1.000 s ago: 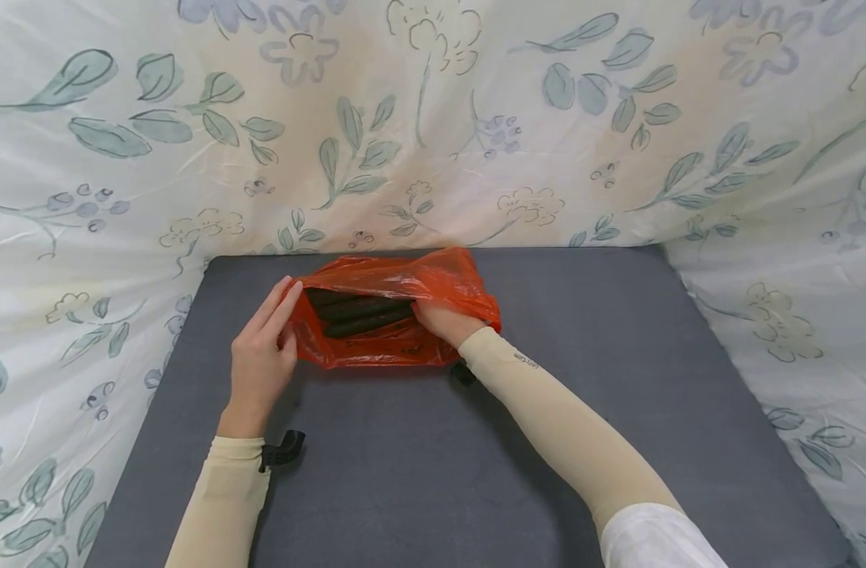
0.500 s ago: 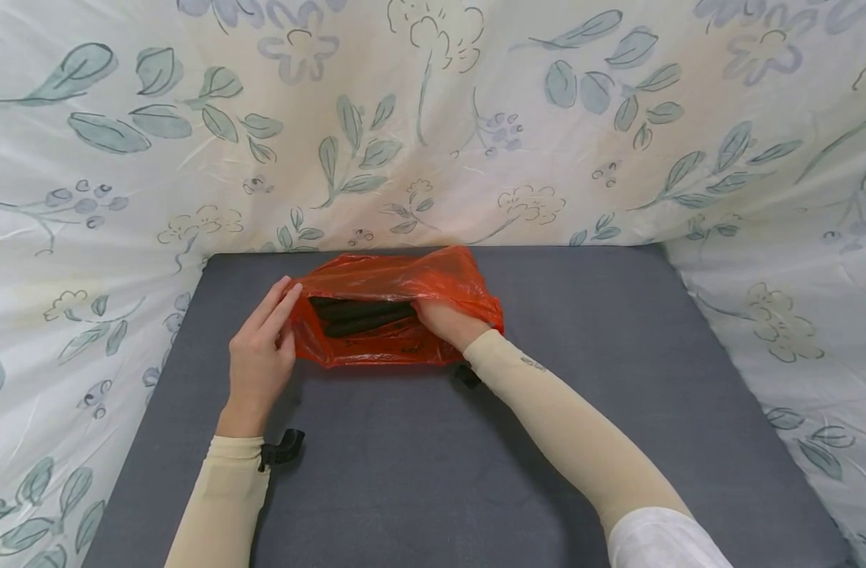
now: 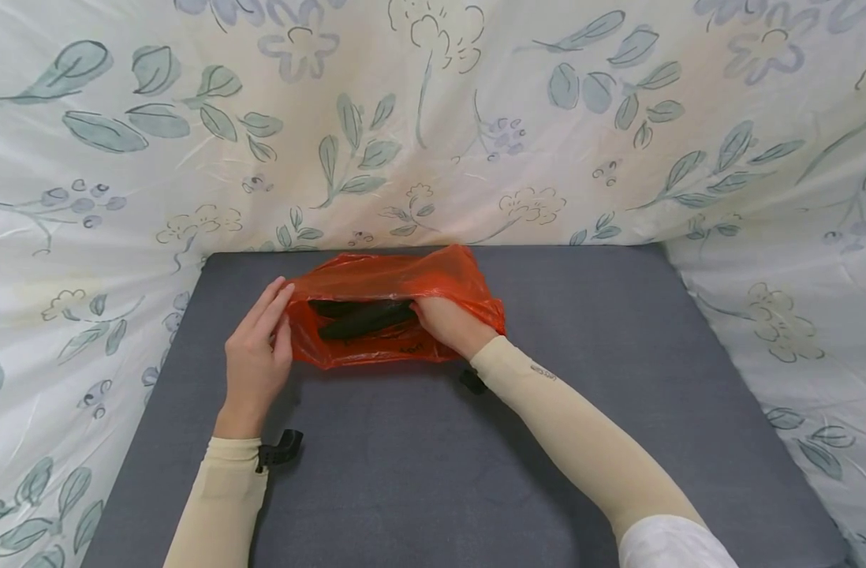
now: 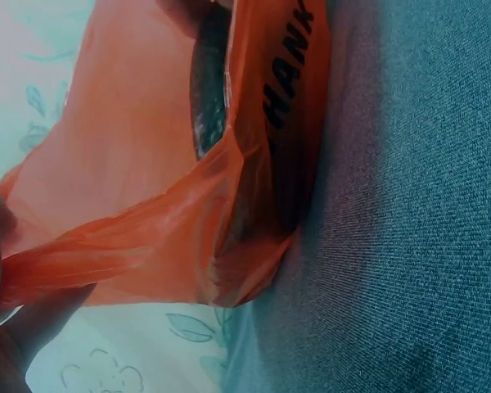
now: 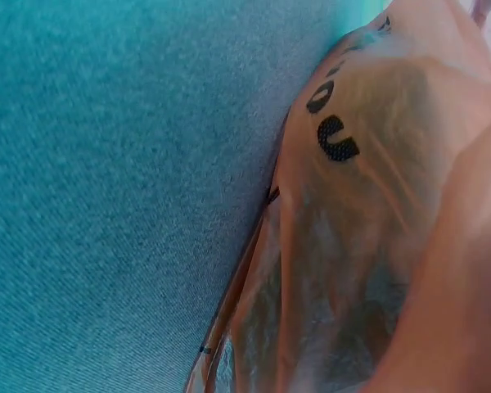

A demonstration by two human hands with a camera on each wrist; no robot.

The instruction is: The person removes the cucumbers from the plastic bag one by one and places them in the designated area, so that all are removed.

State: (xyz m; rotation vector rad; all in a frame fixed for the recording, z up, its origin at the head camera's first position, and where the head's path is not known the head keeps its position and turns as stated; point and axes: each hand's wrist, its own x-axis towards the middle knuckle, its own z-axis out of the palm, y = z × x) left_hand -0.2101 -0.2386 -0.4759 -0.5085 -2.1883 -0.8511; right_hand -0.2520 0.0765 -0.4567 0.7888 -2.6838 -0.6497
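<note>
A red plastic bag (image 3: 390, 278) (image 4: 139, 139) lies on its side with its mouth toward me. Two dark green cucumbers show inside: the front cucumber (image 3: 365, 321) slants up to the right, and another cucumber (image 3: 329, 308) lies behind it. My left hand (image 3: 257, 363) pinches the left edge of the mouth, the film gathered between thumb and fingers in the left wrist view. Reaching in from the right, my right hand (image 3: 450, 323) holds the right end of the front cucumber; its fingertips are hidden by the bag. Black lettering shows on the bag in both wrist views.
The bag rests near the back edge of a dark grey table (image 3: 405, 457). Floral cloth (image 3: 419, 118) hangs behind and along both sides of the table. A black strap mount (image 3: 281, 450) sits on the left wrist.
The front cucumber has tilted and come apart from the one behind it, its left end now lower. My right forearm has shifted slightly right and toward me; the left hand drew slightly left.
</note>
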